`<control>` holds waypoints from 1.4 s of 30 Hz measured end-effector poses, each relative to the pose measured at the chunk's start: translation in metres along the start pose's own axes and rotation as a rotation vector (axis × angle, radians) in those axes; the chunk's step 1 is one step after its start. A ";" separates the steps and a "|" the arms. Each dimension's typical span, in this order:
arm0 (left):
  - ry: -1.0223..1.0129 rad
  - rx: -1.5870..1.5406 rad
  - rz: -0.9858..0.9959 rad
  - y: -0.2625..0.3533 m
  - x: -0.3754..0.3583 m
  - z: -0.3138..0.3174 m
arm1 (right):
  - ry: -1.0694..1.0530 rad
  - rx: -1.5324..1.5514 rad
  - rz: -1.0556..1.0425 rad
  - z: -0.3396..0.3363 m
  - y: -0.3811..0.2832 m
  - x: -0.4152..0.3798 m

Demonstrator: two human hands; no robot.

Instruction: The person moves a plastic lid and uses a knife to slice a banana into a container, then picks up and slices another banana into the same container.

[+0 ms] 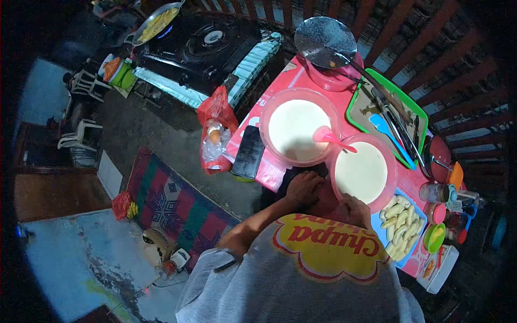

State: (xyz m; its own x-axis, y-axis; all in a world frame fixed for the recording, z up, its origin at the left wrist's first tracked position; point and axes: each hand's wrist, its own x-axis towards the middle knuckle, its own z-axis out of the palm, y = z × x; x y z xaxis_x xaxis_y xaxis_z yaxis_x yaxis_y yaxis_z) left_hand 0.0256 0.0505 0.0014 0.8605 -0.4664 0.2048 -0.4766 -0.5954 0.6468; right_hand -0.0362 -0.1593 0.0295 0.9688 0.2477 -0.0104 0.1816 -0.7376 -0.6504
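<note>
My left hand (305, 188) is at the table's near edge beside dark cloth, just below the large pink bowl (264, 134). Its fingers are loosely bent and apart, and nothing shows in them. At the near rim of the smaller pink bowl (391, 177), my right hand (355, 209) grips the edge, its fingers partly hidden. Both bowls hold a pale, creamy liquid. A pink ladle (326, 134) rests across the two rims, its head over the larger bowl. Right of my right hand sits a blue tray (385, 235) of peeled bananas (401, 229).
A phone (248, 153) lies at the table's left edge, beside a red plastic bag (215, 107). Utensils lie in a green-rimmed tray (353, 110); a strainer (326, 43) stands behind. Jars (435, 192) line the right side. A stove (210, 48) and frying pan (148, 24) are far left.
</note>
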 end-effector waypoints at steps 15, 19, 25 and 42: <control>-0.101 -0.744 -0.358 -0.074 -0.058 0.012 | 0.075 0.000 -0.188 0.076 -0.085 0.064; -0.147 -0.429 -0.299 -0.038 -0.043 -0.056 | -0.021 -0.154 -0.080 0.097 -0.076 0.075; -0.243 -0.187 -0.048 -0.063 -0.041 -0.015 | -0.264 0.055 0.201 0.085 -0.052 0.068; -0.191 -0.042 -0.296 -0.040 -0.030 -0.002 | -0.173 0.224 0.206 0.092 0.016 0.052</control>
State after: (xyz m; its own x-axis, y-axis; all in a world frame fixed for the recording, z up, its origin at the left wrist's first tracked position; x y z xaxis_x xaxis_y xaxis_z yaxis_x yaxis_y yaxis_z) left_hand 0.0191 0.0900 -0.0296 0.9092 -0.3941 -0.1347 -0.2003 -0.6974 0.6881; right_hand 0.0019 -0.0999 -0.0513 0.9348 0.2248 -0.2751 -0.0751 -0.6317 -0.7716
